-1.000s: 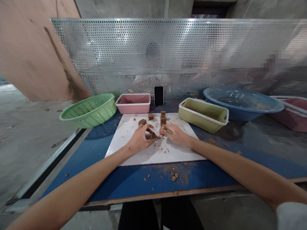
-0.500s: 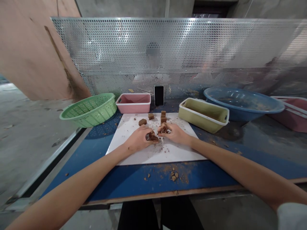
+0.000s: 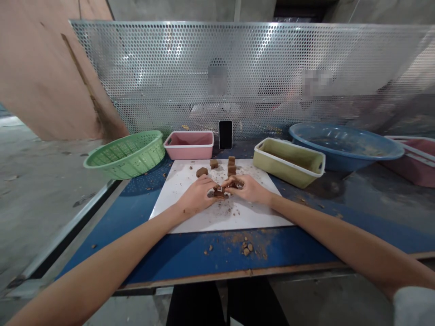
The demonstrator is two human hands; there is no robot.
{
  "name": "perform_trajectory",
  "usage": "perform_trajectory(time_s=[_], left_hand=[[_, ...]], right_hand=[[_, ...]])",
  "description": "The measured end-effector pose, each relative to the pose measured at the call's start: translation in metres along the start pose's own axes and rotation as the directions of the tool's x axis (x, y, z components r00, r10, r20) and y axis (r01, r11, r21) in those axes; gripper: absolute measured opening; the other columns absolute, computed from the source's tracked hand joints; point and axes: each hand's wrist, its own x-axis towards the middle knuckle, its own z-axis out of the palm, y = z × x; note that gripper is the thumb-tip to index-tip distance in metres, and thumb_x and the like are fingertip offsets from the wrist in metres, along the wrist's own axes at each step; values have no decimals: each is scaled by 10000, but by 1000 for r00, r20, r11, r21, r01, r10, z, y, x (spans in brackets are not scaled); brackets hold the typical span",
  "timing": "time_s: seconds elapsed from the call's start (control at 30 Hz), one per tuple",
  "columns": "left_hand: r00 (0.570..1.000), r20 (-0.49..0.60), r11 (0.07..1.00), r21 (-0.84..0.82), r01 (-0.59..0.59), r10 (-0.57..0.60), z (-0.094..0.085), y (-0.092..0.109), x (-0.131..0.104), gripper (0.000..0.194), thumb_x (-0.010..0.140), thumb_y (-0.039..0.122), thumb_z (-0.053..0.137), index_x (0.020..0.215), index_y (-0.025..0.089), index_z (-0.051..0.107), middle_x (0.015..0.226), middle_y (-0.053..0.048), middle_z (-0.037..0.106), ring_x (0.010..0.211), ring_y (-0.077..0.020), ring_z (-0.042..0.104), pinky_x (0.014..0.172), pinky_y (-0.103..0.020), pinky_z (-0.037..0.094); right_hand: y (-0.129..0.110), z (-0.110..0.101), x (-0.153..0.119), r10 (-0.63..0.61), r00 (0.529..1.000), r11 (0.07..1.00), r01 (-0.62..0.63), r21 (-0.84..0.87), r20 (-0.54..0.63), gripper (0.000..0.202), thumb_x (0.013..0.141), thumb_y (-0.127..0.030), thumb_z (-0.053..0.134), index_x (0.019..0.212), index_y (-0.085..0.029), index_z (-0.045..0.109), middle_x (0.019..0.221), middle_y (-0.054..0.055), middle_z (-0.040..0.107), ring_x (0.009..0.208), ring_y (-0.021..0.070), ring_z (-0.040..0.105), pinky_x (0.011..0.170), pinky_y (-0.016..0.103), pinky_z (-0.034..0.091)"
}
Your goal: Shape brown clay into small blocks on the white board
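Observation:
My left hand (image 3: 200, 194) has its thumb and fingers curled round a lump of brown clay (image 3: 219, 193) over the white board (image 3: 190, 219). Opposite it, my right hand (image 3: 249, 189) is closed on brown clay bits (image 3: 234, 182), its fingertips touching the lump in the left. The exact shape of the held clay is hidden by my fingers. Just beyond my hands lie a hexagonal clay piece (image 3: 201, 172), a smaller clay block (image 3: 214, 164) and a wavy-edged clay piece (image 3: 231, 165). Crumbs are scattered over the board.
Behind the board are a green basket (image 3: 136, 156), a pink bin (image 3: 190, 151), an upright phone (image 3: 225, 135), an olive bin (image 3: 288, 165) and a blue basin (image 3: 343, 145). A perforated metal panel (image 3: 163, 68) stands behind. Loose clay pebbles (image 3: 247, 248) lie near the table's front edge.
My right hand's fingertips have come slightly left, closer to my left hand and the clay it holds. The other clay pieces stay where they were.

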Motion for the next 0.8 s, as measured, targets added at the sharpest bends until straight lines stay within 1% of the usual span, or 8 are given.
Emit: perform_trajectory(time_s=[0.17,0.3,0.43,0.53,0.63,0.73,0.8], left_hand=[[999,-25,998,-48,-32,31,2,0,-1,163,931,396,770,896,238,755,917,-59,766,947,-260,625,907,-407,511],[999,-33,997,-70,-21,19,3,0,0,167,935,397,762,879,240,764,897,-57,769,916,-250,629,882,-405,516],[998,-51,998,-63,-24,20,6,-1,0,164,928,386,775,862,236,771,880,-53,777,887,-242,628,861,-397,516],[996,-89,999,-41,-30,26,8,-3,-1,164,910,374,805,852,224,773,847,-50,778,871,-236,630,822,-377,516],[990,-120,997,-34,-76,71,9,-4,-1,146,901,335,825,847,211,769,842,-44,783,860,-220,643,811,-354,519],[982,-134,990,-29,-141,136,10,-5,-1,139,910,312,820,850,201,764,851,-39,786,849,-208,643,814,-345,518],[978,-143,987,-27,-160,155,10,-7,-1,159,919,326,814,846,195,760,847,-39,781,833,-202,635,806,-343,514]], right_hand=[[1,2,1,8,999,1000,-7,26,-40,249,921,-443,771,1023,-215,769,990,65,815,893,222,747,831,373,590],[-1,3,1,17,999,1000,-16,27,-51,243,906,-437,788,975,-206,764,943,62,805,861,217,738,806,361,582],[-2,4,1,36,998,999,-34,39,-59,256,900,-447,794,945,-198,753,943,69,796,866,218,729,814,363,573],[-2,5,1,63,996,997,-60,46,-65,271,898,-465,791,923,-198,750,918,64,788,855,215,718,805,357,563],[-1,2,1,68,997,997,-66,48,-35,296,909,-492,773,924,-198,746,910,62,783,838,212,706,790,353,556],[-1,-2,1,18,1000,1000,-18,18,25,277,936,-480,744,990,-209,754,974,67,789,881,218,709,825,364,557],[0,-4,2,-1,999,1000,1,-8,42,264,949,-476,731,1011,-221,756,1001,64,791,900,219,710,842,366,556]])
